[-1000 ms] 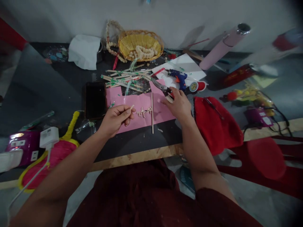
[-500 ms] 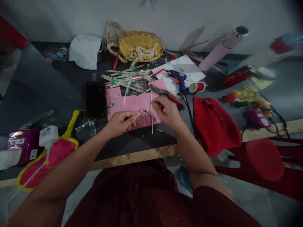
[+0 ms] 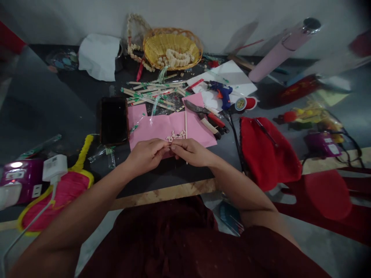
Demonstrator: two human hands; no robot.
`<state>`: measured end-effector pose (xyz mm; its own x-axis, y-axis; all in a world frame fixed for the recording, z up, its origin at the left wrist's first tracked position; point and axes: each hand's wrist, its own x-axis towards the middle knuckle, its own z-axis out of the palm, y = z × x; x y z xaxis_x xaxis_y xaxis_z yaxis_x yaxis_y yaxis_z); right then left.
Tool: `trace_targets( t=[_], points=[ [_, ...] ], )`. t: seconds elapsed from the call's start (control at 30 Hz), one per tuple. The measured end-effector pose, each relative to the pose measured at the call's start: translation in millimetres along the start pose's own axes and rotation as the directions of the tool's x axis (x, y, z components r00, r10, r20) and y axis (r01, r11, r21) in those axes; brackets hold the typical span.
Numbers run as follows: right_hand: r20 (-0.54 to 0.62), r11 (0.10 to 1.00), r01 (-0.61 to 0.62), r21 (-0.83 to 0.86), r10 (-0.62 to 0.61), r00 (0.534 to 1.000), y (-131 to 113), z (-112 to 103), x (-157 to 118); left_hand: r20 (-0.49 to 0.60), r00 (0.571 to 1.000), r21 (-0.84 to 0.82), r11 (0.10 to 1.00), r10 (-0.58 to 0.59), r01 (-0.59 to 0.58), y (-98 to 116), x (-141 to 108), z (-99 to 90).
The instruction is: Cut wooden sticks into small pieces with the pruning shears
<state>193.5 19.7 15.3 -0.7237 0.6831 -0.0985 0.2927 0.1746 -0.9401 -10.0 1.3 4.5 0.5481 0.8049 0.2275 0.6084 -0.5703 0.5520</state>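
Your left hand [image 3: 148,155] and right hand [image 3: 193,152] meet at the pink paper [image 3: 156,127].
Your fingers [image 3: 160,144] bunch tip to tip; their closure and any grip cannot be told. Small wooden pieces [image 3: 171,136] lie just beyond.

Pink flask [image 3: 279,54] near the wall [image 3: 203,13], black phone [image 3: 114,120], and a pen [image 3: 266,132] atop red cloth [image 3: 269,162].

A single view looks forward and down from the person's head, fairly near, across the tabletop [image 3: 78,112] to the wall [image 3: 226,19] behind.
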Motion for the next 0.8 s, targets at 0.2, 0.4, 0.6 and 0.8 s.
trace_targets(
  t=[0.2,0.4,0.6,0.8],
  points=[
    [0.031,0.997,-0.007,0.079,0.004,1.0,-1,0,-1,0.062,0.997,-0.025,0.998,0.056,-0.054,3,0,-4.9],
    [0.043,0.979,0.07,0.192,-0.08,0.996,-1,3,-4,-0.039,0.986,-0.024,0.986,0.164,-0.165,9,-3,-9.3],
    [0.082,0.927,0.111,0.357,-0.15,0.985,-3,8,-6,-0.198,0.97,-0.035,0.987,0.144,-0.154,16,-9,-7.0],
    [0.059,0.921,0.137,0.364,-0.169,0.984,-6,12,-7,-0.244,0.963,-0.119,0.982,0.116,-0.149,23,-10,-8.1]
  ],
)
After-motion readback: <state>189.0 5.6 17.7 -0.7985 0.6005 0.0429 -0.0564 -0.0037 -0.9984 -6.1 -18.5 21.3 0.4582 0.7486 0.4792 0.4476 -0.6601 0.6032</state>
